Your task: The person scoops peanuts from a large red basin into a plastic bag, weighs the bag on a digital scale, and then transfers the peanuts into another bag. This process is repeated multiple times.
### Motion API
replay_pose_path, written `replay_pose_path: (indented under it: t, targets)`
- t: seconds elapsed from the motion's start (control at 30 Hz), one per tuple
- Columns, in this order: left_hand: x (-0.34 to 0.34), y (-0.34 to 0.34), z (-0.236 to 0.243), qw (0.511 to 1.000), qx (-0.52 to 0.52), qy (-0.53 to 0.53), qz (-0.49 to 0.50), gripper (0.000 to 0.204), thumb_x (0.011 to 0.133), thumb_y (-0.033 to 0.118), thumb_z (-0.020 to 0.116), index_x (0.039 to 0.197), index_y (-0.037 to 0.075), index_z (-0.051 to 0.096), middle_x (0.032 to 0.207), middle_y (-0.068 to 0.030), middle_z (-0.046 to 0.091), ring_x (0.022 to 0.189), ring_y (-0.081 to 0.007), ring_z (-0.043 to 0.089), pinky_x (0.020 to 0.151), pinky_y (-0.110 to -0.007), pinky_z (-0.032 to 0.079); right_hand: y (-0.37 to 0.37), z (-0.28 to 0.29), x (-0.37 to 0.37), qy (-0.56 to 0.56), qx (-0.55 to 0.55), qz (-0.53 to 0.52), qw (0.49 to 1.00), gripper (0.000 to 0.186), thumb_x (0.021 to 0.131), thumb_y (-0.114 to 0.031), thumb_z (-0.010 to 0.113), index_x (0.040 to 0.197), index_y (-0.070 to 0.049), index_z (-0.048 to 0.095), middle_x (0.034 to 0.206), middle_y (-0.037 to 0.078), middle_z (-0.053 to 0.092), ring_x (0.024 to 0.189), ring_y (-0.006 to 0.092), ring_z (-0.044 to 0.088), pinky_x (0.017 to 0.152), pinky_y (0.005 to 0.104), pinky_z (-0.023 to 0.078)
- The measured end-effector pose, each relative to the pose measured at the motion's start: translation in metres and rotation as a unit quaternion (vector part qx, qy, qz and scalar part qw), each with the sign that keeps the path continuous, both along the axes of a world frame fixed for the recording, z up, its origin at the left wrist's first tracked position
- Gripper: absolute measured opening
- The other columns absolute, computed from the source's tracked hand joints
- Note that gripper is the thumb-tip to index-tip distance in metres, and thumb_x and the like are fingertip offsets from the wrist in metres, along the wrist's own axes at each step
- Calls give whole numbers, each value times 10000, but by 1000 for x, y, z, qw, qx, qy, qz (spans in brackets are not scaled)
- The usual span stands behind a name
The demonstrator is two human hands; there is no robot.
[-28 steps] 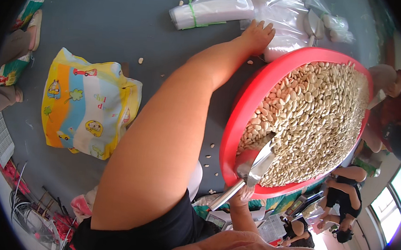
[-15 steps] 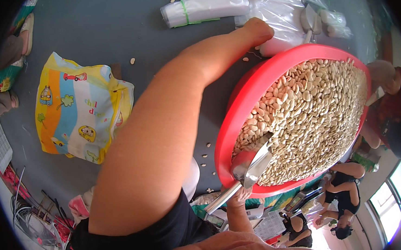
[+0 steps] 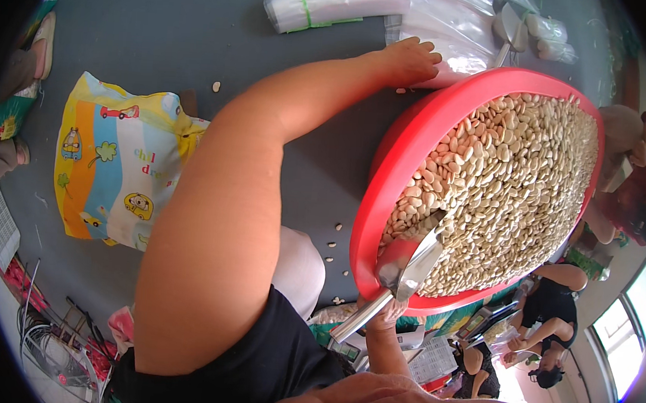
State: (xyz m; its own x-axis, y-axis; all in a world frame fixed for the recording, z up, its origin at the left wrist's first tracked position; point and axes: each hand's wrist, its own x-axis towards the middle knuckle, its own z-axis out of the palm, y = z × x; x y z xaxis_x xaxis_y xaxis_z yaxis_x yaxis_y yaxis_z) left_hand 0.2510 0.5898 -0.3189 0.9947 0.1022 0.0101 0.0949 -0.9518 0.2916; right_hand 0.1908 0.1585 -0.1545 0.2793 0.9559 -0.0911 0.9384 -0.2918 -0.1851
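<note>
My left arm stretches across to a stack of clear plastic bags (image 3: 455, 31). My left hand (image 3: 415, 62) lies at their near edge, palm down, its fingers apart and slightly bent. A large red basin (image 3: 385, 168) beside it is heaped with pale flat beans (image 3: 504, 177). A metal scoop (image 3: 420, 264) rests in the beans, its handle sticking out over the near rim. Under that handle, my right hand (image 3: 386, 316) is at the basin's rim with fingers curled on it; part of the hand is hidden.
A roll of clear bags (image 3: 337, 6) tied with green string lies at the far side, with a second scoop (image 3: 509, 27) farther right. A colourful printed cloth bag (image 3: 116, 164) is at left. Stray beans dot the grey table (image 3: 162, 33). Several people sit nearby.
My left hand has gone from bunched to spread fingers over the bags, its forearm shifting left. The view has shifted slightly; the scoop stays in the beans and my right hand stays at the rim.
</note>
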Motion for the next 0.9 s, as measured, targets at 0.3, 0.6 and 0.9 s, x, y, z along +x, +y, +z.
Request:
replay_pose_path:
  t: [0.3, 0.6, 0.9]
  targets:
    - [33, 5, -33, 977, -59, -121, 163, 100, 734, 100, 593, 820, 95, 646, 777, -76, 637, 764, -276, 649, 640, -380, 539, -4, -1, 0, 0, 1, -5, 1000, 358, 669, -89, 639, 1019, -17, 645, 1011, 157, 650, 884, 357, 636, 765, 436, 509]
    - [-20, -19, 22, 848, -56, -452, 270, 76, 816, 112, 563, 878, 84, 595, 820, -88, 649, 849, -296, 643, 882, -401, 477, 12, 5, -5, 0, 16, -23, 1000, 352, 691, -67, 608, 1039, -33, 649, 990, 143, 657, 870, 342, 640, 765, 425, 511]
    - [-123, -106, 11, 878, -141, -386, 246, 88, 809, 76, 580, 897, 76, 569, 756, -91, 600, 718, -293, 615, 677, -391, 513, 2, 3, -1, -9, -16, -7, 1000, 380, 717, -85, 592, 1094, -64, 639, 1014, 131, 658, 867, 325, 642, 770, 405, 513]
